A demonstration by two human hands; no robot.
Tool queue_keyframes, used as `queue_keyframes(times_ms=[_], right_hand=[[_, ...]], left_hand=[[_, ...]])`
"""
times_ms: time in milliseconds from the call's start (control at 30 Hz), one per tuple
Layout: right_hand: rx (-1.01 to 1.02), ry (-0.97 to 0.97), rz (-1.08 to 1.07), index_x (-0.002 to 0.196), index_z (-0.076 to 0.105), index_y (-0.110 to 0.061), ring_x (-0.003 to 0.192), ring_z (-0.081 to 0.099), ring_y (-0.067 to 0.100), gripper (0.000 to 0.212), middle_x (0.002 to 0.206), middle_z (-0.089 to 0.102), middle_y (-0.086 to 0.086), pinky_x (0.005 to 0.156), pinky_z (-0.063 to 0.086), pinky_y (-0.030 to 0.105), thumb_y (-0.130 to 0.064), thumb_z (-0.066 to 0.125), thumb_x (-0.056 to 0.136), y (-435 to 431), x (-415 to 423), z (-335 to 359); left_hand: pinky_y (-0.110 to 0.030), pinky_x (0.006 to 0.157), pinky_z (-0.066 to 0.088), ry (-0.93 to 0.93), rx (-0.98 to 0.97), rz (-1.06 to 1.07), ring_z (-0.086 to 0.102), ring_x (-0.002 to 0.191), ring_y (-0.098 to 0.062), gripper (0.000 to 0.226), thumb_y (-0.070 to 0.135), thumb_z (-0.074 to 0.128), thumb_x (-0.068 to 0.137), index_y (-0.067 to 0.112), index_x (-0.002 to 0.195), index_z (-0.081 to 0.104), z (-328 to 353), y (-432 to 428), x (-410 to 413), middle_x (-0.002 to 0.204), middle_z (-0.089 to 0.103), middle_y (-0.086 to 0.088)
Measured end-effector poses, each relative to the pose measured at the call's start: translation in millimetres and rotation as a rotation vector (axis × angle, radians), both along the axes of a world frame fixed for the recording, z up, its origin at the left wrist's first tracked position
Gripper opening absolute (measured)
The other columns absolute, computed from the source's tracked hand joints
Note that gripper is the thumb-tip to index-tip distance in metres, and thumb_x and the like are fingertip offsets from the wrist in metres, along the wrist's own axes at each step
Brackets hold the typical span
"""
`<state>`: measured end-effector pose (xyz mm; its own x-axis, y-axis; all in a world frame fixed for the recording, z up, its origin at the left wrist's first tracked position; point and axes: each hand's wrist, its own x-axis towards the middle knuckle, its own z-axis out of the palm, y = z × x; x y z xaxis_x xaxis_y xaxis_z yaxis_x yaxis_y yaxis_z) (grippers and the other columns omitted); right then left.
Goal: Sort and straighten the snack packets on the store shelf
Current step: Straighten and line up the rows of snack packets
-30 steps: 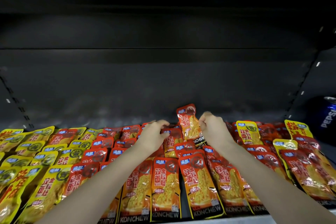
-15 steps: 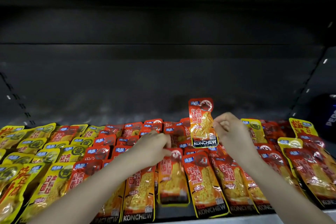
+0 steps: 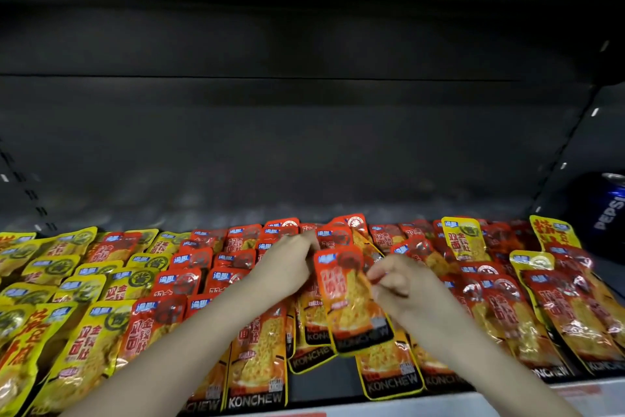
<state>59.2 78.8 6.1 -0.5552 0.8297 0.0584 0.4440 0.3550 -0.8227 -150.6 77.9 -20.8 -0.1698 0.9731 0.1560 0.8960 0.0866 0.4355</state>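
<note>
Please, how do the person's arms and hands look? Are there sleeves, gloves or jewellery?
The left forearm and right forearm are bare to the picture's edge; no sleeves show. The left hand and right hand wear no gloves; no ring, watch or bracelet is visible.

pepsi can (image 3: 610, 213) cut off at rt edge; right hand (image 3: 400, 284) blurred, grip on red packet (image 3: 350, 301) unclear.

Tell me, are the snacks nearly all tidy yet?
Maybe halfway. Done: the yellow packets on the left lie in rows. In hand: the right hand pinches one red packet, the left hand beside its top corner. Left: a stray yellow packet sits among the reds on the right, and the front packets lie crooked.
</note>
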Motion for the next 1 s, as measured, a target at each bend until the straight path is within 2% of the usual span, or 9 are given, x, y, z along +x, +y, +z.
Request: queue_keyframes(times_ms=[133,333,400,533,667,733,800,900,1000], right_hand=[[0.032,-0.130,0.068,0.081,0.051,-0.033,0.066,0.059,0.006,0.022,0.071,0.059,-0.008,0.065,0.048,0.026,-0.014,0.055,0.092,-19.4,-4.9,-17.8],[0.168,-0.258,0.052,0.085,0.048,-0.028,0.053,0.052,0.002,0.018,0.064,0.053,-0.006,0.052,0.040,0.012,-0.013,0.051,0.093,-28.5,-13.5,-28.3],[0.196,-0.277,0.026,0.086,0.047,-0.027,0.053,0.054,-0.002,0.018,0.066,0.055,-0.007,0.052,0.041,0.011,-0.011,0.052,0.092,-28.8,-15.3,-27.4],[0.283,-0.320,0.014,0.090,0.040,-0.027,0.057,0.052,0.005,0.020,0.069,0.050,-0.011,0.053,0.041,0.010,-0.011,0.052,0.092,-31.1,-17.4,-31.1],[0.425,-0.328,0.012,0.095,0.043,-0.023,0.064,0.056,0.012,0.016,0.081,0.048,-0.008,0.061,0.050,0.022,-0.009,0.049,0.090,-34.2,-18.9,-40.6],[0.485,-0.343,-0.005,0.097,0.049,-0.020,0.058,0.051,0.013,0.015,0.084,0.048,-0.006,0.056,0.048,0.024,-0.008,0.053,0.088,-36.5,-19.8,-42.6],[0.518,-0.340,-0.013,0.088,0.053,-0.019,0.053,0.046,0.010,0.019,0.080,0.050,-0.006,0.048,0.040,0.016,-0.006,0.065,0.080,-38.0,-19.4,-44.9],[0.618,-0.308,-0.031,0.083,0.062,-0.017,0.066,0.057,0.010,0.018,0.082,0.054,-0.004,0.055,0.048,0.016,-0.016,0.076,0.071,-38.0,-17.1,-47.4],[0.683,-0.367,0.069,0.102,0.065,-0.018,0.091,0.058,0.014,0.031,0.099,0.053,-0.003,0.075,0.056,0.027,-0.041,0.059,0.081,-39.7,-12.2,-44.1]], left_hand=[[-0.027,0.089,0.048,-0.096,0.052,0.031,0.060,0.102,-0.014,0.017,0.015,0.056,0.092,0.015,0.108,0.061,4.1,-11.0,-11.9,0.106,0.066,0.000],[-0.026,0.098,0.040,0.126,0.157,0.030,0.048,0.115,-0.012,0.028,0.011,0.048,0.091,0.022,0.116,0.055,8.3,-59.8,-10.5,0.119,0.056,0.008],[-0.030,0.100,0.040,0.243,0.130,-0.008,0.046,0.117,-0.010,0.033,0.018,0.046,0.088,0.025,0.120,0.052,3.0,-81.2,1.2,0.121,0.052,0.012],[-0.027,0.074,0.055,0.410,-0.034,-0.059,0.061,0.100,-0.005,0.058,0.053,0.037,0.067,0.024,0.110,0.062,-11.2,-110.9,18.9,0.106,0.061,0.014],[-0.034,0.086,0.050,0.462,-0.175,-0.057,0.063,0.107,-0.015,0.076,0.063,0.034,0.063,0.016,0.116,0.061,-18.0,-120.1,21.4,0.115,0.063,0.005],[-0.042,0.104,0.028,0.443,-0.265,-0.069,0.043,0.132,-0.023,0.086,0.064,0.027,0.070,0.011,0.136,0.043,-9.3,-122.7,25.2,0.139,0.044,-0.002],[-0.038,0.113,-0.005,0.385,-0.240,-0.094,0.000,0.145,-0.019,0.090,0.066,0.023,0.079,0.015,0.150,0.004,-7.5,-119.9,27.9,0.155,0.004,0.003],[-0.037,0.117,-0.006,0.387,-0.207,-0.059,-0.012,0.144,-0.015,0.086,0.061,0.039,0.089,0.019,0.150,-0.005,-10.0,-118.9,32.2,0.156,-0.004,0.007],[-0.037,0.117,-0.001,0.386,-0.183,-0.040,-0.008,0.144,-0.015,0.085,0.058,0.043,0.089,0.019,0.150,-0.002,-10.0,-116.6,33.8,0.156,0.001,0.007]])
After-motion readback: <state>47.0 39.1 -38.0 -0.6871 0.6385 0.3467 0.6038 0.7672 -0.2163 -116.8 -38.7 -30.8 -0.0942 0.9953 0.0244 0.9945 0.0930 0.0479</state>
